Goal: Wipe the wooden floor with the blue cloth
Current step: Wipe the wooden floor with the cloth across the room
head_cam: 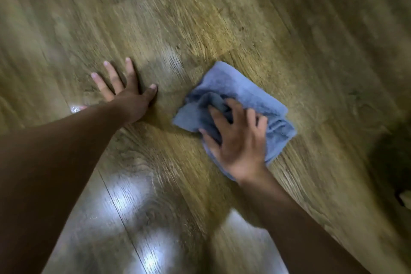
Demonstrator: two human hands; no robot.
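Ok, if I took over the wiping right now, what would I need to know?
Left hand: flat on the floor, fingers spread, holding nothing; it seems to be propping the person up.
Right hand: on top of the cloth, fingers curled into its folds, pressing it down on the floor.
Cloth: bunched up, to the right of the left hand, not touching it.
Done: wiping is under way; the picture is blurry, so I cannot tell which parts are clean. There are shiny patches near the bottom.
Left: keep wiping the rest of the floor.

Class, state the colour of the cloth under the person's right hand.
The cloth is a plain, muted blue, shown in the head view.
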